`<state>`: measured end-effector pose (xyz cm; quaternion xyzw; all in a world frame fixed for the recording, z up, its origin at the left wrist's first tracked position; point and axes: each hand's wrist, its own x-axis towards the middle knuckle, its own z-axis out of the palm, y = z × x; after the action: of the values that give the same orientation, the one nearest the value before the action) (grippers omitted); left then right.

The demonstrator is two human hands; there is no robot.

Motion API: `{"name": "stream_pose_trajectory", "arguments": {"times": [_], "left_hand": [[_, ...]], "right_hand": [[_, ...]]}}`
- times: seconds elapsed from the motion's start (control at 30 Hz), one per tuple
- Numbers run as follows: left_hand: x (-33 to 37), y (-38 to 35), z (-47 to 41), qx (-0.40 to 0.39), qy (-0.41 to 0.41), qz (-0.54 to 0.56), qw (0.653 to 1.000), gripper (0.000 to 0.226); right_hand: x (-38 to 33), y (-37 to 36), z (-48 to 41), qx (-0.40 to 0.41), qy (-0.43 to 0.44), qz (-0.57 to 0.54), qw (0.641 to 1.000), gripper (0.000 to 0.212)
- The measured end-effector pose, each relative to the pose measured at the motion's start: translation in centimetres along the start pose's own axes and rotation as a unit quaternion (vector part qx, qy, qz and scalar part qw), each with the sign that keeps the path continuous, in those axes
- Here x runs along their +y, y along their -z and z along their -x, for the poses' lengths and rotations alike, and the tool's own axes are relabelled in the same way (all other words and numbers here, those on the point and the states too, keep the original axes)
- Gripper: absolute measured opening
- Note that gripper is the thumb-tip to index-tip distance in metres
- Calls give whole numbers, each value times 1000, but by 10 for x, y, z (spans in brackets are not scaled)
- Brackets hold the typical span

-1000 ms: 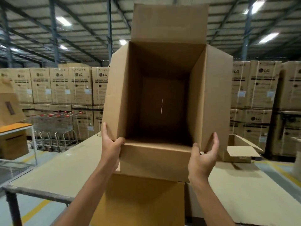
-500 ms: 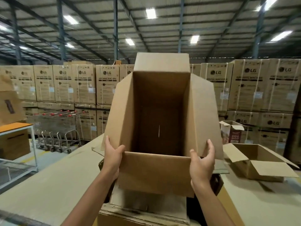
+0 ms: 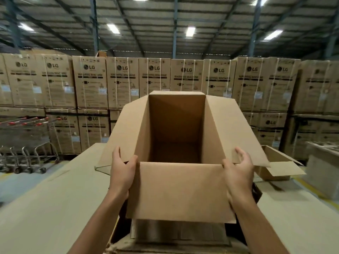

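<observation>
As box sits betw. them, L hand & R hand fingers clamp it.

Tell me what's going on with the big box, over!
Left hand and right hand grip the near corners. Cardboard box open, flaps out, nothing seen inside. Smaller open box sits apart, right side.

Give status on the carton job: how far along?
Done: carton is erected, top flaps open, inside looks empty. In hand: left hand and right hand grip its near corners, over a cardboard stack. Left, likely: set it in place, fill it, close the flaps.
</observation>
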<state>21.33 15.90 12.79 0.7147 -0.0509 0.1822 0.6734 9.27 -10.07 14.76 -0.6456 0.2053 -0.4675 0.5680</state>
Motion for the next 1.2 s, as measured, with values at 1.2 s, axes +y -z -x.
{"name": "stream_pose_trajectory", "arguments": {"times": [1.2], "left_hand": [[-18, -13, -69, -199, 82, -206, 955, 64]], "right_hand": [[14, -35, -37, -96, -74, 285, 951, 22]]}}
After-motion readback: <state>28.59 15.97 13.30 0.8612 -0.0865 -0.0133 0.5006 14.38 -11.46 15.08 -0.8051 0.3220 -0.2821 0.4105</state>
